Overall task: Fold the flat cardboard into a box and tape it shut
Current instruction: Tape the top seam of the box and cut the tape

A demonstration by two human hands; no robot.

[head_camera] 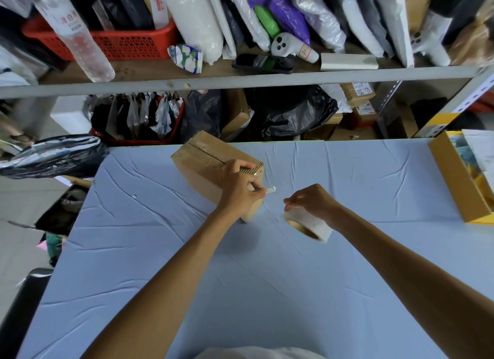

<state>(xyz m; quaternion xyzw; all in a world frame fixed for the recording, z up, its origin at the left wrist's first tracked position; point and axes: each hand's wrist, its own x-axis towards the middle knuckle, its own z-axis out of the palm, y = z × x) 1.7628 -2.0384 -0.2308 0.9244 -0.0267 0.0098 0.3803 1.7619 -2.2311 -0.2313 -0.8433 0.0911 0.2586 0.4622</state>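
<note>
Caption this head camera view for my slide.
Left hand pinches the tape end by the cardboard box; right hand holds the roll.

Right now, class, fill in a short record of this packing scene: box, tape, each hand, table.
box: folded, on the table, top seam looks taped
roll: tape, tilted, right of the box
left hand: at the box's near end, pinches a small pale strip, likely tape
right hand: holds the roll from above
table: creased blue cloth
</note>
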